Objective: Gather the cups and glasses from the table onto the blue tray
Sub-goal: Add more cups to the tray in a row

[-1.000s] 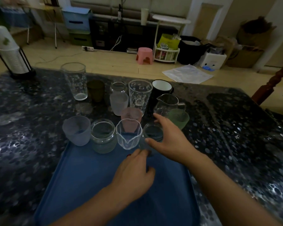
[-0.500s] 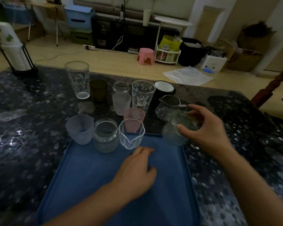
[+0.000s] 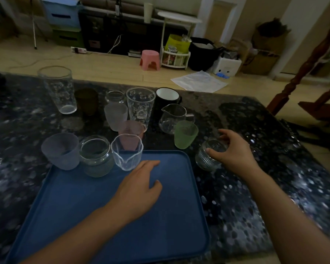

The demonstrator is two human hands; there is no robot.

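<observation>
Since one second ago the right hand (image 3: pixel 234 151) has taken the ribbed glass (image 3: pixel 208 159) from the far edge of the tray (image 3: pixel 175 225) and moved it to the right. Now the glass is off the tray, over the dark table (image 3: pixel 255 197) just beside the tray's right rim. I cannot tell if it stands on the table or is a little above it.

In the head view, the only view, the right fingers curl round the rim of the glass from above and grip it. The left hand (image 3: pixel 139 189) lies flat on the tray floor, fingers relaxed and nearly straight, holding nothing; I think it steadies the tray.

At the far left edge of the tray stand three pieces: a frosted cup (image 3: pixel 61 151), a jar (image 3: pixel 95 155) and a small beaker (image 3: pixel 127 151). Still on the table behind are a green cup (image 3: pixel 185 134), a glass pitcher (image 3: pixel 172 119), a pink cup (image 3: pixel 131 132), a black mug (image 3: pixel 168 97), two tall printed glasses, a brown cup and some others.

For the task this move seems a step sideways, not forward: the glass is now outside the tray. Perhaps the person makes room or chooses a better place. Most of the pieces are still to be gathered, so the task is in its early part.
</observation>
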